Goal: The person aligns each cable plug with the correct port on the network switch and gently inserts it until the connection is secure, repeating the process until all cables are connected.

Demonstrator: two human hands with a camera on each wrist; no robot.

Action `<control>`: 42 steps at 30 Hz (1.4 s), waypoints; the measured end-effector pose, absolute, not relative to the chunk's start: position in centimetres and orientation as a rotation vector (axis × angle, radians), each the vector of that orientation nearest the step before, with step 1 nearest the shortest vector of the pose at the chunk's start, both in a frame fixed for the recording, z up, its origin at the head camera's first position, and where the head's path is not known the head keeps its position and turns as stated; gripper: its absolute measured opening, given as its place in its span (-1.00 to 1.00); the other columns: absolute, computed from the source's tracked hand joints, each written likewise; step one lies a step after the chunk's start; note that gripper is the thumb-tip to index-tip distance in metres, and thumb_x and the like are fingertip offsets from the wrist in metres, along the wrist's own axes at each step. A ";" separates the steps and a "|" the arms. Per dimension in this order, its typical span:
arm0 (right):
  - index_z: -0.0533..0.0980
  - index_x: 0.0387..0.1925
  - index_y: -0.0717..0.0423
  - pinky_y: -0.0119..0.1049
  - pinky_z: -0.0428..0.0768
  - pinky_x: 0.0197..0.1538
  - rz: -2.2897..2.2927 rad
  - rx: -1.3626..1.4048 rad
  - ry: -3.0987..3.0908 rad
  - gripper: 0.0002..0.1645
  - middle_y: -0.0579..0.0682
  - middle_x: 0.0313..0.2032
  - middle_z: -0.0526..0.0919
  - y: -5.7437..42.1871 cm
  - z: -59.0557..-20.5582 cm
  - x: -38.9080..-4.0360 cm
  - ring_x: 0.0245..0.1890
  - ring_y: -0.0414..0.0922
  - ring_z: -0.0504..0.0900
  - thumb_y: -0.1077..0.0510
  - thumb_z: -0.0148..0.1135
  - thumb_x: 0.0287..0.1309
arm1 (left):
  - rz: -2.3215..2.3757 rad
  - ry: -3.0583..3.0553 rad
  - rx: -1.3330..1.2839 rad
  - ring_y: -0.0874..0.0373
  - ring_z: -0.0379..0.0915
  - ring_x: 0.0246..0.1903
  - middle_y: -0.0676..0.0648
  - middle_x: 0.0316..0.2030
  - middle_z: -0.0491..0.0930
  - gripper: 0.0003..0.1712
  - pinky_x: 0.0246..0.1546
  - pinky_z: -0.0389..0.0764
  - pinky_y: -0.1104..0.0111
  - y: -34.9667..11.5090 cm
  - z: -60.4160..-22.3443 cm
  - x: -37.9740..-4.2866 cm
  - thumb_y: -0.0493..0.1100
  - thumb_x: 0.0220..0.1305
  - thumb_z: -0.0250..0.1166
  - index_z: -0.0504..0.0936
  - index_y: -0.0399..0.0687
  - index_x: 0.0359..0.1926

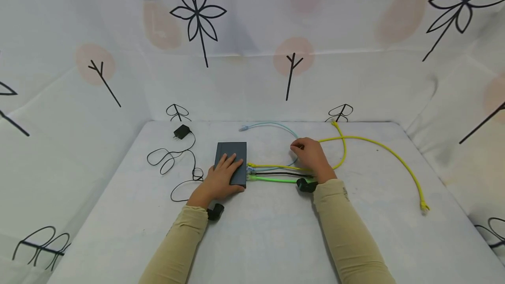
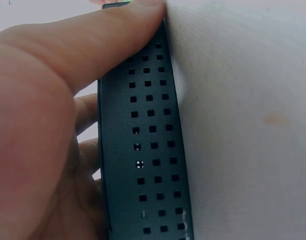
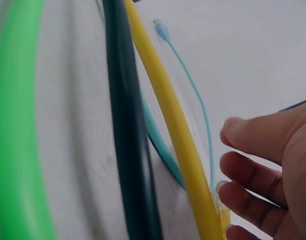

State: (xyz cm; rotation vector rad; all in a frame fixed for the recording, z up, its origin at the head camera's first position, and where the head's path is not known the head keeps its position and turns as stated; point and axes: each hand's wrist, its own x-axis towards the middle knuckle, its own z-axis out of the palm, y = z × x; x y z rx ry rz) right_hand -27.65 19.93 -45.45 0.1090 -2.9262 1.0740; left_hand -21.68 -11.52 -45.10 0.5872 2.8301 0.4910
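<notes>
My left hand (image 1: 222,178) rests on a dark grey network switch (image 1: 231,149), fingers spread over its top. In the left wrist view, the thumb (image 2: 107,40) presses along the switch's vented side (image 2: 147,125). My right hand (image 1: 311,154) hovers over the cables right of the switch. The right wrist view shows its fingers loosely bent, with a gap below the thumb (image 3: 258,132). A clear plug (image 3: 219,202) with a yellow boot shows right by those fingertips, partly hidden. Yellow (image 1: 276,166), light blue, black (image 1: 276,173) and green (image 1: 276,180) cables run from the switch's right side.
A black power adapter (image 1: 182,132) with a tangled thin cord (image 1: 193,161) lies left of the switch. Behind it, a light blue cable (image 1: 272,122) ends in a loose plug (image 1: 243,128). Another yellow cable (image 1: 388,148) curves right to its plug (image 1: 424,207). Printed cloth walls surround the white table.
</notes>
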 end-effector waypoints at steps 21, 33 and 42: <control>0.58 0.03 0.13 0.10 0.34 0.28 1.066 -0.024 -2.842 -0.67 0.21 0.18 0.51 21.7 -46.0 -28.2 0.27 0.19 0.39 0.17 0.00 0.35 | 0.499 2.839 0.600 -0.08 -0.37 0.54 0.01 0.55 -0.12 0.02 0.31 0.02 -0.32 -11.6 -45.2 -21.7 0.27 0.14 0.35 0.06 0.24 0.52; 0.54 0.13 0.05 0.12 0.26 0.36 1.034 -0.121 -2.900 -0.58 0.17 0.28 0.47 22.6 -46.4 -28.7 0.38 0.18 0.29 0.19 -0.05 0.32 | 0.497 2.840 0.606 -0.09 -0.37 0.54 -0.01 0.55 -0.12 0.01 0.31 0.03 -0.31 -11.6 -45.1 -21.6 0.26 0.15 0.34 0.06 0.22 0.52; 0.51 0.20 0.12 0.19 0.27 0.32 0.937 -0.143 -3.025 -0.52 0.24 0.28 0.44 22.9 -45.8 -28.5 0.35 0.27 0.28 0.22 -0.12 0.32 | 0.489 2.834 0.603 -0.09 -0.36 0.54 -0.01 0.55 -0.12 0.02 0.31 0.03 -0.31 -11.7 -45.3 -21.6 0.27 0.15 0.34 0.05 0.22 0.52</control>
